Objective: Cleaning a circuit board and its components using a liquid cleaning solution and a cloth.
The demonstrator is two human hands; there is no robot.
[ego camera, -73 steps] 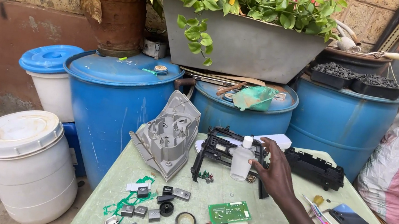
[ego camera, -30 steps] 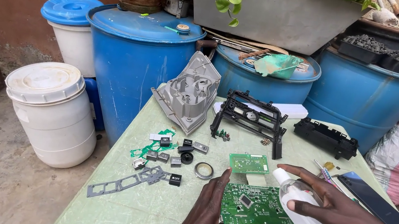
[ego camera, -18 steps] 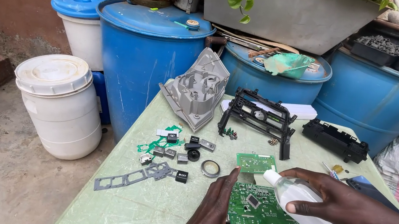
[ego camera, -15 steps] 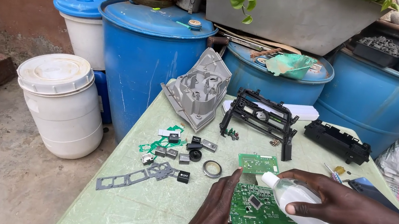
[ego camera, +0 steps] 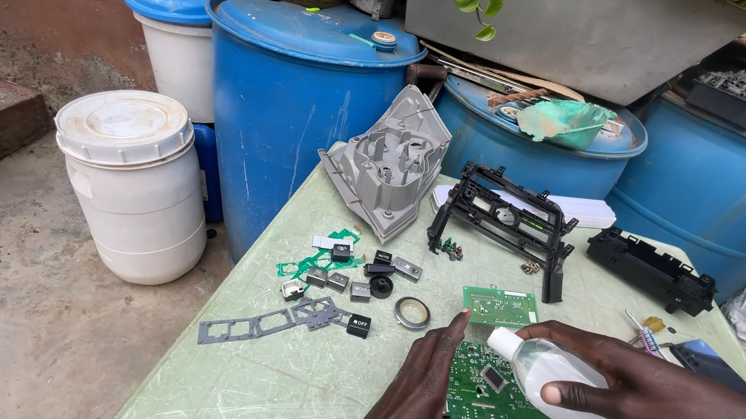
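My right hand (ego camera: 657, 400) was wrapped around a clear plastic bottle (ego camera: 588, 410). My fingers were curled shut on its middle and my thumb lay along its side. The bottle was tipped over, with its white cap pointing left, and it hung just above the big green circuit board (ego camera: 501, 407).

My left hand (ego camera: 418, 410) lay flat and open on the pale green table (ego camera: 288, 402). It held nothing. Its fingers pressed against the left edge of the board to keep it from sliding.

I think the bottle was light and a bit squishy, so a hard squeeze could push out too much. The smooth plastic looked like it could slip, so holding it around the middle seemed best.

The board looked stiff and thin, but easy to hurt. It had lots of tiny parts on top. I think the bare edges were the safest place to touch it, not the little black chip (ego camera: 493, 378).

A smaller green board (ego camera: 500, 306) lay just behind the big one. Little black and grey buttons (ego camera: 353, 280) and a metal ring (ego camera: 412, 313) sat to the left. Farther back were a grey plastic cover (ego camera: 388, 168), a black frame (ego camera: 502, 223) and blue barrels (ego camera: 299, 112).
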